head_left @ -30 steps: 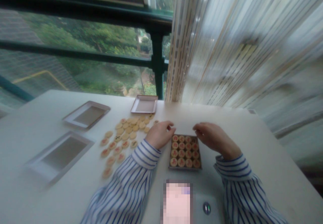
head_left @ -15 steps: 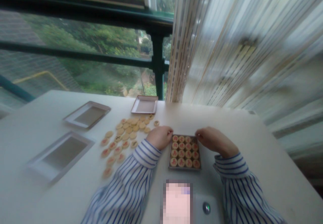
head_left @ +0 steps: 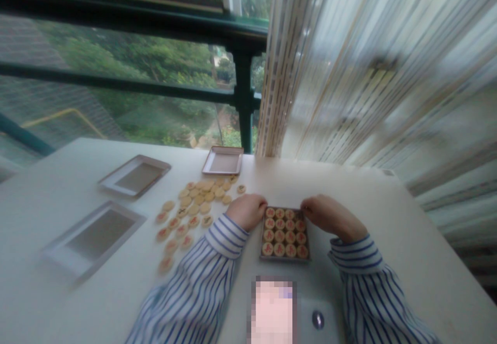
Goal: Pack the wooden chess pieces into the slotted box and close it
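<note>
A small square tray [head_left: 284, 259] lies before me, filled with rows of round wooden xiangqi pieces [head_left: 279, 236] marked in red. My left hand [head_left: 246, 212] is closed at the tray's far left corner, fingertips pinched on the rim. At the far right corner, my right hand [head_left: 333, 217] is closed in the same way, its fingers curled at the edge and partly hiding the corner spot of the far row. To the left, a loose heap of xiangqi pieces [head_left: 199, 199] spreads over the table, some face down, others showing red or black characters.
Three shallow trays stand on the white table [head_left: 361, 292]: one at the far edge [head_left: 222, 172], one at the back left [head_left: 134, 195] and one nearer at left [head_left: 83, 277]. A pixelated pink rectangle [head_left: 273, 313] and a dark oval object [head_left: 318, 319] are nearest me. A striped curtain [head_left: 330, 75] hangs beyond.
</note>
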`<state>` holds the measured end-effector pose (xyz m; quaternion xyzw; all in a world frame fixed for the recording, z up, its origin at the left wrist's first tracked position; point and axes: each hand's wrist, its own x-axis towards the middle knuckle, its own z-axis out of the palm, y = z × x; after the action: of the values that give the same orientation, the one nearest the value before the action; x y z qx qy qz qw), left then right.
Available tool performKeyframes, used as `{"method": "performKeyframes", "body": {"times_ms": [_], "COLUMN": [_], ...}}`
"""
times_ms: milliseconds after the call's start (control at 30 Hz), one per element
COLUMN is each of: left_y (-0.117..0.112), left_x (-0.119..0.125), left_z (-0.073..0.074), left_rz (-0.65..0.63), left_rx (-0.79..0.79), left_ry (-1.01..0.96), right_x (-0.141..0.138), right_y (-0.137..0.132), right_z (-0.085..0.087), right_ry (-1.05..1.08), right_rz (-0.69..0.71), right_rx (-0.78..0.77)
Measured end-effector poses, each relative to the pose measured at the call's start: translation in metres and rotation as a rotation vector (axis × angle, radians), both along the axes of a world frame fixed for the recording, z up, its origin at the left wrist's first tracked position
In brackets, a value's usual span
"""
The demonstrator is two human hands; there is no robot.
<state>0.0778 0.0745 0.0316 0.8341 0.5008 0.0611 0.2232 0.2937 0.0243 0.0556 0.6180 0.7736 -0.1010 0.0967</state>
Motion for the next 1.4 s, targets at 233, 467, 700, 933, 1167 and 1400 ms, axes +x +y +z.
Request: {"method": "performKeyframes", "body": {"times_ms": [233, 467, 700, 933, 1167, 1400], "left_y": [0.000, 0.000, -0.005, -0.018, -0.038, -0.067], "left_x": [0.000, 0.000, -0.001, -0.006, -0.020, -0.039], "left_z": [-0.001, 0.000, 0.008, 0.024, 0.035, 0.030], "left_rz": [-0.012, 0.012, 0.015, 0.034, 0.052, 0.106], "left_rx": [0.010, 0.003, 0.063, 0.140, 0.162, 0.166], "left_ry": [0.010, 0.008, 0.010, -0.009, -0.027, -0.095], "right_x": [0.000, 0.000, -0.001, -0.013, -0.033, -0.062], "right_y": [0.001, 0.000, -0.004, -0.017, -0.037, -0.066], "right_z": [-0.001, 0.001, 0.007, 0.023, 0.033, 0.024], "right_ry": [0.020, 0.021, 0.006, -0.024, 0.050, 0.084], "right_rz": [-0.002, -0.022, -0.056, -0.021, 0.075, 0.247], "right_rx": [0.008, 0.001, 0.052, 0.162, 0.191, 0.105]}}
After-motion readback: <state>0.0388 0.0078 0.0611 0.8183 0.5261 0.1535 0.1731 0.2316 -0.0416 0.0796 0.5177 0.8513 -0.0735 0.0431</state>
